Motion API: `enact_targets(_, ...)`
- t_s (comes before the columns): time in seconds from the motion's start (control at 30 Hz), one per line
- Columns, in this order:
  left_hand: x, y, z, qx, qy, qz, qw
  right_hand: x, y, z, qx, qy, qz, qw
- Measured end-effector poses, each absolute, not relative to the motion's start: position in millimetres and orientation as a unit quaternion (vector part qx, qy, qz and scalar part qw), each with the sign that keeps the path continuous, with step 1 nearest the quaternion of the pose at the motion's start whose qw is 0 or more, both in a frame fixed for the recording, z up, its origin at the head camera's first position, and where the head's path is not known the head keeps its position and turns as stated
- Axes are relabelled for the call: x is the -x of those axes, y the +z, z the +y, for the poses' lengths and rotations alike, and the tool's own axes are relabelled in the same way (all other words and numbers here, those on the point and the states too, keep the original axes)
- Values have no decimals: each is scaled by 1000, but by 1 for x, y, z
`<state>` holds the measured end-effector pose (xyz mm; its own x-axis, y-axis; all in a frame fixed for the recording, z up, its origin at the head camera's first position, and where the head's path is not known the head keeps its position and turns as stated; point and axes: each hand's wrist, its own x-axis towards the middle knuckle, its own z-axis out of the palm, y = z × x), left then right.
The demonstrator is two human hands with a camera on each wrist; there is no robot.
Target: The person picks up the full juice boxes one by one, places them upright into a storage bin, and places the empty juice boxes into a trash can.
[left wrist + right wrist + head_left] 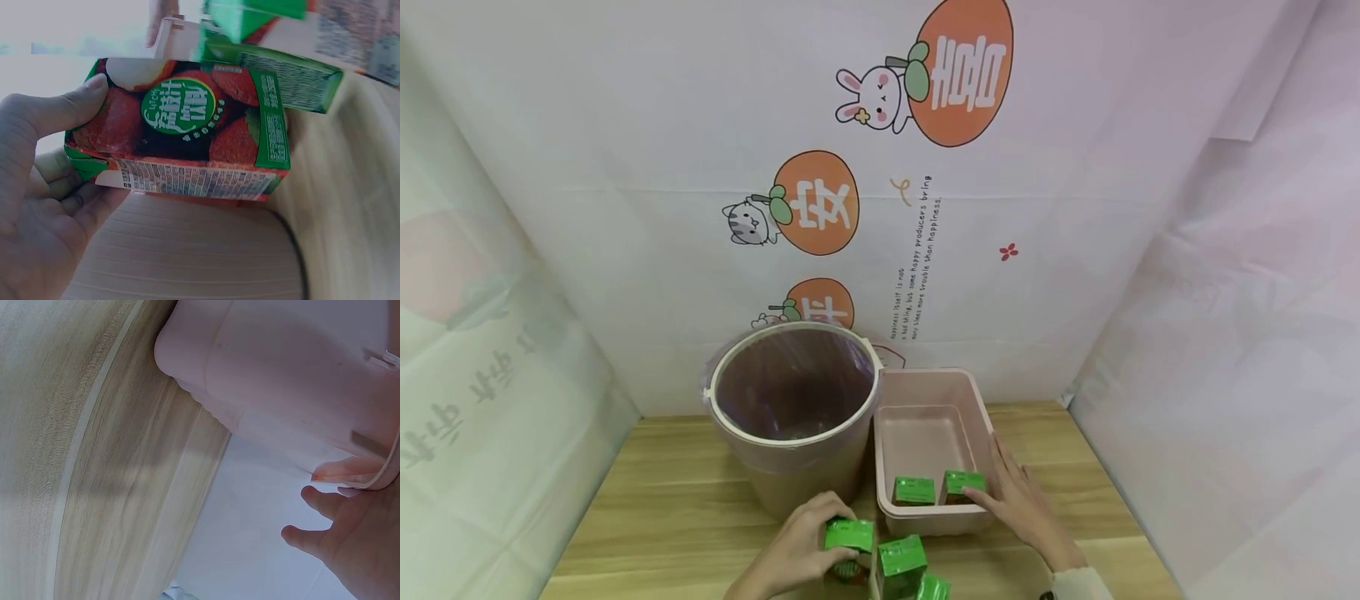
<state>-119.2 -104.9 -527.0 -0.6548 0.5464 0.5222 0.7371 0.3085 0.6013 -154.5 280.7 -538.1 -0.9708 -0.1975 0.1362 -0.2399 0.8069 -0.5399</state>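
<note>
L hand (801, 542): grip closed w/ thumb & fingers pinching a lychee-juice carton (850, 534), green-topped, red fruit printed on front.
Held carton: low over near part of wood bench (677, 500), in front of bucket (797, 479) w/ clear liner.
R hand (1022, 504): grip loose, fingers fairly straight, resting at pink bin (921, 437)'s R rim.
In bin: 2 matching cartons (914, 492), near end.
Loose cartons (902, 562): at least 2, just R of held one.

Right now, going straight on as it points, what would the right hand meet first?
Likely the pink bin: the right hand is at its side, though exact contact is hard to judge.
</note>
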Motion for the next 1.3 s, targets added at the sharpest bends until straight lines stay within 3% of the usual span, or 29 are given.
enact_targets(0.53, 125, -484, -87, 336, -416, -837, 116, 151, -537, 283, -112, 282, -952, 41)
enact_targets(0.97, 136, -454, -65, 343, -401, -839, 137, 151, -537, 281, -112, 283, -952, 47)
enact_targets(1.3, 150, -435, -45, 358, -397, -836, 123, 151, -537, 281, -110, 285, -951, 39)
